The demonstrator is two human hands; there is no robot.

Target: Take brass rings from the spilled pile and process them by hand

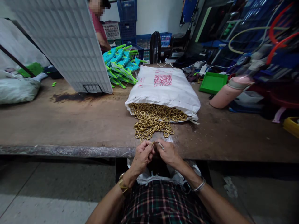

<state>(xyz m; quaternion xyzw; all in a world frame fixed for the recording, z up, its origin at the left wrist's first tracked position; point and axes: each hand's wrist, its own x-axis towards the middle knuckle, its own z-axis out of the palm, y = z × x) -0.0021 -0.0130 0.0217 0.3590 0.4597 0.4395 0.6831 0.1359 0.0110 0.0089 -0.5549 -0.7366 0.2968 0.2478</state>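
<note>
My left hand (143, 154) is closed, its fingertips pinching a small gold ring (153, 143) at the table's front edge. Close beside it, my right hand (168, 152) is closed around a thin, silvery tool (160, 145) whose tip points toward the ring. The fingertips of both hands nearly meet. Just beyond them lies a pile of gold rings (153, 124), spilling from the open mouth of a white sack (173, 90) with red print. Below my hands, a white bag (153, 178) sits by my lap, partly hidden.
A white ribbed panel (67, 46) stands on the wooden table (70, 124) at left. Teal and green plastic parts (122, 65) are heaped behind it, near another person (100, 31). At right are a green tray (213, 83) and a pink bottle (227, 92).
</note>
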